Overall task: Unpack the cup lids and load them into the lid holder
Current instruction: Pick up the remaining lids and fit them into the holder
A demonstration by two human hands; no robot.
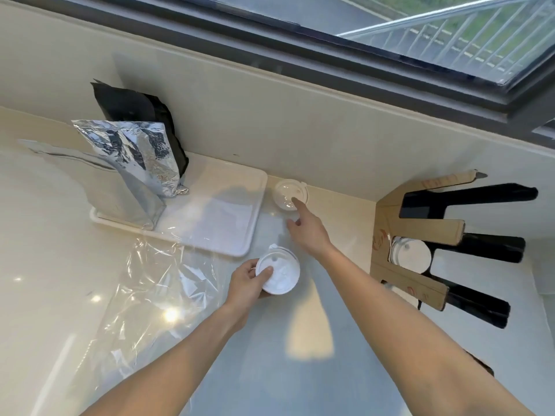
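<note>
Left hand: closed around a short stack of white lids, thumb on the top lid, fingers under the left edge; it holds the stack just above the desk, near the middle of the scene.
Right hand: stretched out toward the far wall, forefinger extended and touching the near edge of a second stack of lids; the other fingers are loosely curled and it grips nothing.
Second stack: white lids standing on the desk against the far wall, just right of the tray.
Lid holder: a cardboard and black rack at the right with several slots; one slot in the middle shows white lids already loaded, the slot beyond it looks dark and unfilled.
Clear wrapper: crumpled transparent film lying flat on the desk, left of the left hand and overlapping the near edge of the tray.
Tray: pale, rectangular, with rounded corners, at the far left of centre.
Foil bags: silver pouches standing on the left part of the tray, one leaning.
Black bag: upright behind the silver ones, against the wall.
Window: dark frame along the far top, railing visible outside.
</note>
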